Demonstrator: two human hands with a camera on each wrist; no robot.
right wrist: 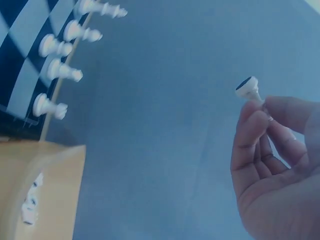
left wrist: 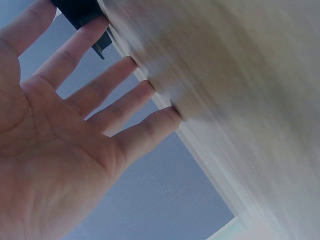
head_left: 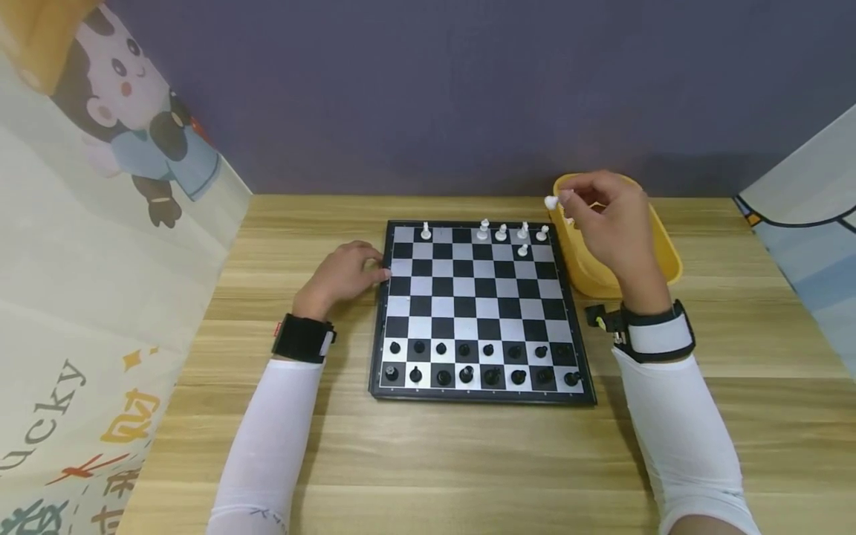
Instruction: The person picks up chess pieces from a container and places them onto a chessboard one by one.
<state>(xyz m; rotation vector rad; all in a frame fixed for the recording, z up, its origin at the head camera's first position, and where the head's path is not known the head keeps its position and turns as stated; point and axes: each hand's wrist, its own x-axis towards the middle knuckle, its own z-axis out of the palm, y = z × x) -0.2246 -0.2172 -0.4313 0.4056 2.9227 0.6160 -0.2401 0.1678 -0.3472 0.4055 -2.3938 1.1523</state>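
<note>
In the head view, my right hand (head_left: 615, 223) is raised above the yellow bin and pinches a white chess piece (head_left: 551, 202). The right wrist view shows that chess piece (right wrist: 248, 88) between thumb and fingertips, its dark base turned up and outward; its exact kind is unclear. Several white chess pieces (head_left: 501, 232) stand along the far side of the chessboard (head_left: 464, 286), with one white piece (head_left: 523, 251) a row nearer. My left hand (head_left: 344, 275) rests beside the board, its thumb touching the left edge. Its fingers (left wrist: 107, 92) are spread and fairly straight in the left wrist view.
The yellow bin (head_left: 669, 256) stands right beside the board, with white pieces (right wrist: 31, 205) lying inside it. Two rows of black chess pieces (head_left: 466, 374) fill the board's near side. A dark wall (head_left: 428, 96) rises behind the wooden table (head_left: 428, 461).
</note>
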